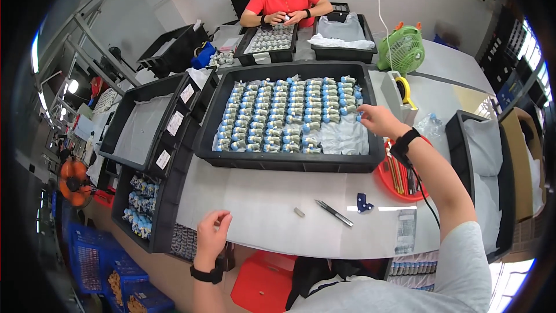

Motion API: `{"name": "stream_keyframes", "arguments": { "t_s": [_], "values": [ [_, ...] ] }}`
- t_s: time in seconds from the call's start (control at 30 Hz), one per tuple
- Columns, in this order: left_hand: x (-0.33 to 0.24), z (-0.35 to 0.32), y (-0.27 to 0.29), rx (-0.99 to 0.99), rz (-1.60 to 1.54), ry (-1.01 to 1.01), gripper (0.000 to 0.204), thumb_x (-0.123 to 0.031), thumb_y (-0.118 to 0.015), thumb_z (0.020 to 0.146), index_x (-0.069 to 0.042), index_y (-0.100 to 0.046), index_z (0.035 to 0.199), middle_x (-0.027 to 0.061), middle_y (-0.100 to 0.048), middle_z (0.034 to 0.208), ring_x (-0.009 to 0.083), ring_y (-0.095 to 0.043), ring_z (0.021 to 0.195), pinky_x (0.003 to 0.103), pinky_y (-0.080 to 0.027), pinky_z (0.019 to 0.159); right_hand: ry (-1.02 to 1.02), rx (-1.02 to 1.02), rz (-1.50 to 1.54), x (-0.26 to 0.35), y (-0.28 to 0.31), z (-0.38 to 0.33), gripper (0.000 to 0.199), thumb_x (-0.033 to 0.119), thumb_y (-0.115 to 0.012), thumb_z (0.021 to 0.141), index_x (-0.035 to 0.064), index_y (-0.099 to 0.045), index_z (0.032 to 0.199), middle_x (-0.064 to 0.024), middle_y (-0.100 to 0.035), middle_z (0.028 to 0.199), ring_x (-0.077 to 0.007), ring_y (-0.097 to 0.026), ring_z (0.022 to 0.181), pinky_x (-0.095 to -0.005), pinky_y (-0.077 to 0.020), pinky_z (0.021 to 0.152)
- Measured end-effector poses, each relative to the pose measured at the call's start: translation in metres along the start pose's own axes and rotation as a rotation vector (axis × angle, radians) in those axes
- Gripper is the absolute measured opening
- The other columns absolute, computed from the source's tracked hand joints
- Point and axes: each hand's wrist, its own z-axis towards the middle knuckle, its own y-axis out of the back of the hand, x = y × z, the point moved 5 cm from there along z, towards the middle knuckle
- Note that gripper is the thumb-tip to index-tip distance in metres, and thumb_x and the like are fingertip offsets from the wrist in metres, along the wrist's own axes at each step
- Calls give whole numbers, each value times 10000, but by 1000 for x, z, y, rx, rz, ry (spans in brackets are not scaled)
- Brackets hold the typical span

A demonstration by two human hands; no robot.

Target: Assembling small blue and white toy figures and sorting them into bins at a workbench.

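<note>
My right hand (379, 122) reaches over the right side of a large black tray (289, 164). Its fingertips are closed on a small blue-topped figurine (359, 117), mostly hidden by the fingers. Rows of similar figurines (277, 115), with blue tops and grey-green bodies, lie on a white liner (341, 139) in the tray. My left hand (212, 233) hovers near the table's front left edge, loosely curled, thumb and finger apart, holding nothing. To its right on the white table lie a pen (334, 213), a small grey piece (299, 212) and a dark blue dotted piece (364, 203).
A red basket (412, 196) with pens stands under my right forearm. Stacked black trays (142, 124) flank the left, another black tray (503, 197) the right. A tape dispenser (399, 95) and green fan (402, 49) stand beyond. Opposite, a person in red (288, 3) handles small parts.
</note>
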Motion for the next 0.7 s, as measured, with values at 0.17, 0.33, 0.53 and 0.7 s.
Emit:
{"name": "stream_keyframes", "arguments": {
  "t_s": [0.17, 0.33, 0.53, 0.7],
  "values": [
    [-42, 107, -23, 160, -41, -157, 117, -85, -611, 796, 14, -608, 857, 98, -584, 773, 193, -571, 658, 276, -454, 597, 218, 272, -84, 40, -78, 71, 416, 169, -645, 718, 65, -535, 1106, -168, -623, 922, -331, -584, 888, -388, -471, 793],
    [-34, 187, -81, 507, -17, -335, 152, -120, -630, 775, -16, -608, 883, 97, -581, 809, 240, -587, 724, 320, -471, 645, 253, 425, -269, 58, -148, 82, 759, 332, -801, 522, 132, -464, 1171, -146, -417, 1154, -334, -413, 1083, -437, -448, 815],
    [-10, 249, -174, 833, 241, -555, 361, -149, -709, 693, -23, -569, 1002, 108, -537, 979, 266, -545, 909, 359, -458, 777, 165, 451, -281, 64, -157, 73, 825, 206, -842, 457, 103, -413, 1155, -173, -419, 1014, -342, -477, 948, -404, -465, 731],
    [-13, 252, -230, 936, 488, -748, 673, -287, -792, 596, -32, -456, 1120, 171, -419, 1156, 340, -405, 1108, 467, -395, 881, 53, 619, -197, 53, -167, 76, 894, 170, -817, 508, 79, -310, 1240, -219, -460, 974, -383, -558, 851, -413, -486, 705]
  ]
}}
